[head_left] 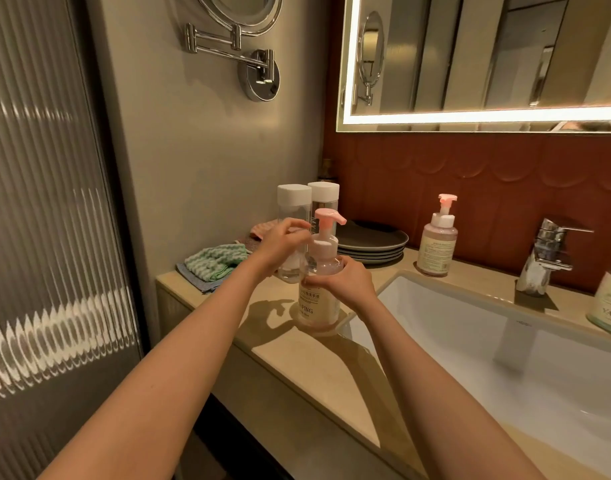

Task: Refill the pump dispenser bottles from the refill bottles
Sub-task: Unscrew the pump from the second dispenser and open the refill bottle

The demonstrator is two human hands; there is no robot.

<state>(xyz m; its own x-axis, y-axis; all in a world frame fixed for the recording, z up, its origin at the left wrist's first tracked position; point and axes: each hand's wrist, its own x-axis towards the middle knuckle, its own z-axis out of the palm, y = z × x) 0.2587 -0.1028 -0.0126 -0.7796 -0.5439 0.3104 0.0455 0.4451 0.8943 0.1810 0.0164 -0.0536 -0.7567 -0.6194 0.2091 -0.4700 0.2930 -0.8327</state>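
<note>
- The pump dispenser bottle [318, 306] stands upright on the table [297, 358], just beside the near corner of the sink [470, 323]; its pink pump head [326, 218] is on, so nothing can go in yet
- The right hand [345, 285] is wrapped round the bottle's shoulder from the right, fingers curled on it, steadying it against the table
- The left hand [280, 247] is raised at the left of the pump's neck, fingers bent toward the stem; whether it has closed on the collar or only hovers beside it I cannot tell
- Two refill bottles, one at the left [293, 206] and one at the right [324, 197], stand just behind, both with white caps in place; a second pump dispenser bottle [437, 242] waits well apart, farther along the table behind the sink
- Judged from this, the step in hand is the opening of the first dispenser; the refilling itself has not begun
- The next move calls for a firm pinch on the white collar and a twist while the right hand keeps the body from turning; then a straight lift, since the dip tube will likely drip; the pump needs a spot to lie, and a refill bottle must be uncapped before pouring
</note>
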